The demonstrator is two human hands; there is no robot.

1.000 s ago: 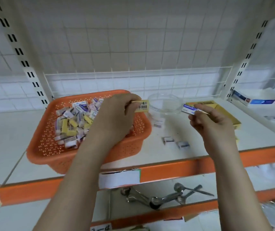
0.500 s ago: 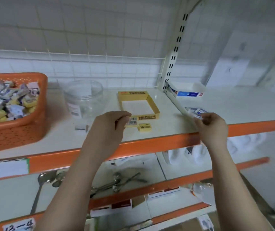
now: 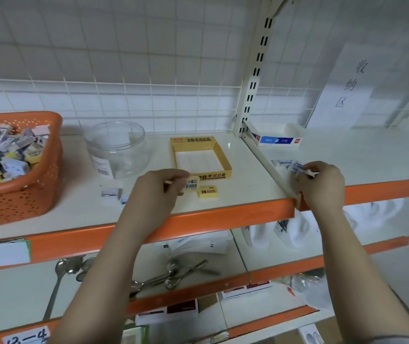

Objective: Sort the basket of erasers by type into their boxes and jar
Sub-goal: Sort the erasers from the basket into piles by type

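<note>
Now set yellow eraser point(image 3: 190, 184), pinched by left hand point(image 3: 160, 188), beside its twin; right hand point(image 3: 318, 181) pinching blue-white eraser point(image 3: 297, 168).

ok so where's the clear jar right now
In the head view the clear jar stands at the back left of the shelf, between the orange basket and the yellow box, beyond the left hand.

White shelf point(image 3: 235, 167) with orange front edge. On it, left to right: orange basket point(image 3: 37, 189) of erasers, clear jar point(image 3: 117, 150), two small loose erasers point(image 3: 111, 192), yellow box point(image 3: 201, 155) with a yellow eraser point(image 3: 207, 191) near it, white-and-blue box point(image 3: 276, 137) far right.
</note>
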